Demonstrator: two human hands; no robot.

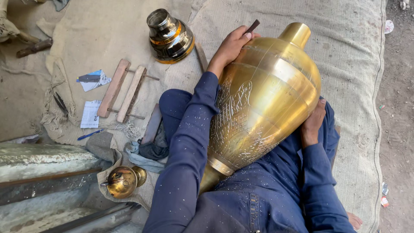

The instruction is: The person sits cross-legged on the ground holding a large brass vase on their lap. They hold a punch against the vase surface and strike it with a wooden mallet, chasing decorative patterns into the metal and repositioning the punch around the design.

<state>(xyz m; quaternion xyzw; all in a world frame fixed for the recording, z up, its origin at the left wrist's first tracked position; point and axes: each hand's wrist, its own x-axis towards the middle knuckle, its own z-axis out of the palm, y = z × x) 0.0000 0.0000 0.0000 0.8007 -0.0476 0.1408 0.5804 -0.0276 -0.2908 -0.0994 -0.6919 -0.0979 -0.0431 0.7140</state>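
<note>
Count on inspection: three brass vessels, namely one large engraved vase (263, 103), one dark-banded bell-shaped piece (169, 36) and one small round pot (123, 181). Two hands in view, left hand (229, 48) and right hand (312, 123). One thin dark tool (252, 26). One wooden frame (123, 90) of two slats. Two paper slips (91, 97). One blue pen (89, 135). One woven mat (353, 64).

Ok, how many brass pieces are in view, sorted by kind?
Large engraved brass vase, across the lap, both hands on it: 1
Dark-banded brass vessel on the cloth: 1
Small round brass pot by the step: 1
Total: 3
</note>
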